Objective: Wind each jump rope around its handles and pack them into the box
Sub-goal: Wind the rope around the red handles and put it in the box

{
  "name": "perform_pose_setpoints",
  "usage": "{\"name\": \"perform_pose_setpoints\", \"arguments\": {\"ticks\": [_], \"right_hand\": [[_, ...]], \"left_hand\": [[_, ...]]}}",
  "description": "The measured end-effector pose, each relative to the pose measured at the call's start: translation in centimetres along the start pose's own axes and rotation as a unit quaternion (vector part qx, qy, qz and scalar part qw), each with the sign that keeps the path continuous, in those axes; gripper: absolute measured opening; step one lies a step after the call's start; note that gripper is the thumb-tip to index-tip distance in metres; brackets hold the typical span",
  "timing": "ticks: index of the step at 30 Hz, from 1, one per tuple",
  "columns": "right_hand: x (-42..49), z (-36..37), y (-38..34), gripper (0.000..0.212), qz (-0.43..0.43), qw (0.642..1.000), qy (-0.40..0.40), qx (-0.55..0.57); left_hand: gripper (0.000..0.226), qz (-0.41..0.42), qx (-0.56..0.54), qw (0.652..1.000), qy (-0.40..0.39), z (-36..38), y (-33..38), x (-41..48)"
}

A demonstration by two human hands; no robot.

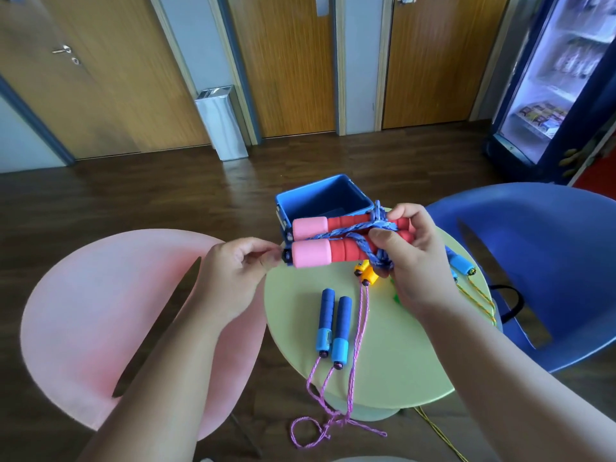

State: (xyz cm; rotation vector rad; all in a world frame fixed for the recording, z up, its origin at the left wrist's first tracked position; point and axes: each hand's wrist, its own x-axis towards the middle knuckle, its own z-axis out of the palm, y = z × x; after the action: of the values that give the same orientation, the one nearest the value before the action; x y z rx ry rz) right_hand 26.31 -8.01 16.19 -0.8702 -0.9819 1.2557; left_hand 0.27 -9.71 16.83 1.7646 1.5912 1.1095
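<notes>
I hold two red and pink foam handles (320,241) side by side above the round green table (393,355). A blue rope (363,240) is wound around them. My right hand (410,248) grips their red ends over the rope. My left hand (240,265) pinches the black tip at the pink end of the near handle. Just behind the handles stands the open blue box (325,198). Two dark blue handles (333,325) with a pink rope (333,418) lie on the table. Yellow handles (366,273) lie under my right hand.
A pink chair (100,321) stands at the left and a blue chair (546,261) at the right of the table. Another blue handle (461,265) with a yellow-orange rope (480,300) lies at the table's right edge. The pink rope hangs down to the wooden floor.
</notes>
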Motion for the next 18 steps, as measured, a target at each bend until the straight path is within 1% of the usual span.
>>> {"name": "perform_pose_setpoints", "arguments": {"ticks": [2, 5, 7, 10, 13, 15, 18], "right_hand": [[0.6, 0.9, -0.3, 0.021, 0.022, 0.999, 0.012, 0.024], [2.1, 2.3, -0.7, 0.022, 0.058, 0.996, 0.039, 0.06], [3.0, 3.2, -0.8, 0.025, 0.062, 0.996, 0.052, 0.033], [3.7, 4.4, -0.6, 0.025, 0.037, 0.998, 0.05, -0.021], [3.4, 5.7, 0.5, 0.025, 0.023, 0.998, 0.042, -0.033], [3.2, 6.2, 1.3, 0.024, 0.021, 0.999, 0.034, -0.026], [3.1, 5.6, 1.5, 0.023, 0.016, 0.999, 0.016, -0.044]], "left_hand": [[0.021, 0.01, -0.008, 1.0, 0.009, 0.5, 0.0, -0.1], [0.013, 0.022, 0.003, 1.0, 0.011, 2.3, 0.2, -0.4], [0.01, 0.033, 0.018, 0.999, 0.012, 3.8, -0.2, -0.6], [0.013, 0.045, 0.039, 0.998, 0.005, 6.5, -0.6, -1.0], [0.024, 0.049, 0.054, 0.997, -0.04, 9.4, 0.5, -1.8], [0.024, 0.034, 0.064, 0.995, -0.075, 10.6, 1.5, -2.1], [0.022, 0.006, 0.05, 0.994, -0.093, 11.0, 1.2, -1.4]]}}
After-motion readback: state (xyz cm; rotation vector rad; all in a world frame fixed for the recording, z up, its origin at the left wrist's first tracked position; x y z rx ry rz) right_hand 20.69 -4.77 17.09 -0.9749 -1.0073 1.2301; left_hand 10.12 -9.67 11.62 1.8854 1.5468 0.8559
